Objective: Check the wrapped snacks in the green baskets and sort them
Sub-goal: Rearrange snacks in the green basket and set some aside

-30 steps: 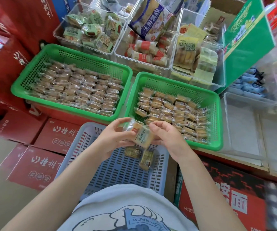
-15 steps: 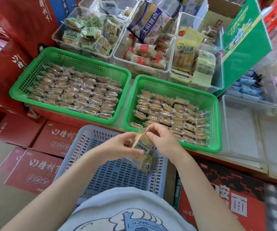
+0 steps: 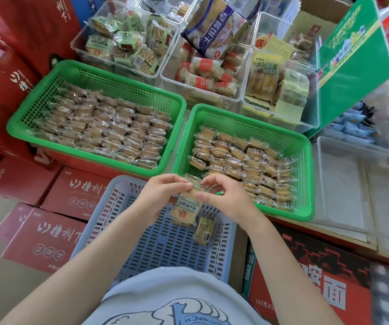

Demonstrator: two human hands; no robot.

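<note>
Both hands hold one clear-wrapped snack (image 3: 187,207) upright over the blue basket (image 3: 128,233). My left hand (image 3: 158,195) pinches its upper left edge and my right hand (image 3: 224,198) pinches its upper right. One more wrapped snack (image 3: 203,231) lies in the blue basket below. The left green basket (image 3: 36,99) is packed with rows of wrapped snacks. The right green basket (image 3: 306,184) holds several rows of the same snacks, with bare mesh at its far end.
Clear bins of other packaged snacks (image 3: 128,38) stand behind the green baskets, and a green sign board (image 3: 353,62) leans at the right. Clear tubs (image 3: 343,184) sit to the right. Red cartons (image 3: 43,238) are stacked below and at the left.
The held snack has turned from lying slantwise to hanging upright, label toward me. Both hands stayed over the blue basket, close to the right green basket's near edge.
</note>
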